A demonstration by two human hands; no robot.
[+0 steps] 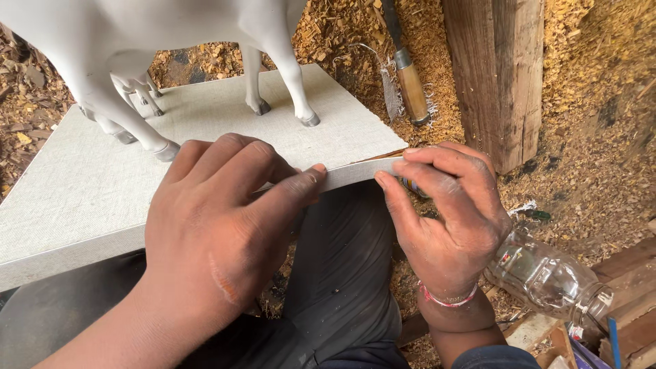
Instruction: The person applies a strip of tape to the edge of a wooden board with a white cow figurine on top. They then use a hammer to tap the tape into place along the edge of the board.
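A white animal figure [123, 48] with hoofed legs stands on a flat white base board [225, 116] that rests over my lap. My left hand [219, 219] lies across the board's near edge, fingers spread on top and thumb pressed against the edge. My right hand [447, 212] pinches the board's near right corner, with a small striped object [413, 186] partly hidden under its fingers. What that object is I cannot tell.
Wood shavings [594, 137] cover the ground. A wooden-handled chisel [410, 78] lies beyond the board's far corner. A thick wooden post [495, 75] stands at the right. A clear plastic bottle [550, 277] lies near my right wrist, beside wooden planks [629, 273].
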